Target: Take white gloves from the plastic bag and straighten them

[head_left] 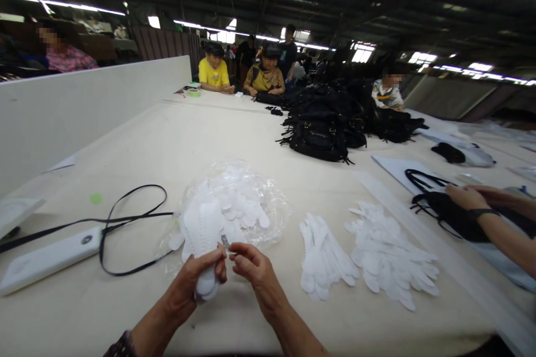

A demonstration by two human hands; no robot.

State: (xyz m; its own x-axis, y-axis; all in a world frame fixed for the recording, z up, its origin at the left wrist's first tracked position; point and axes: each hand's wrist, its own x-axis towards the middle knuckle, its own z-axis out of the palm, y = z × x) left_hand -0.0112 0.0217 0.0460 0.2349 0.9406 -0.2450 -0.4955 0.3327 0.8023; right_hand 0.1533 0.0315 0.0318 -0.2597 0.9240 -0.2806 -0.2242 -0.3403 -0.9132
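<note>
two hands at work, left [196, 279] and right [255, 265] | one bag of white pieces [234, 206] | two loose piles [324, 256] [391, 256] | one white box [46, 259] | one black cord [125, 223] | one heap of black bags [330, 117]

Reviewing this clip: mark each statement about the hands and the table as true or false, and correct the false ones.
1. The left hand grips a stack of white pieces. True.
2. The right hand rests flat on the table. False: it is raised, fingertips at the top of the stack.
3. Two fanned piles of white pieces lie to the right of the hands. True.
4. A clear plastic bag of white pieces lies behind the hands. True.
5. The black strap lies on the right side of the table. False: it lies to the left, by a white device.
</note>
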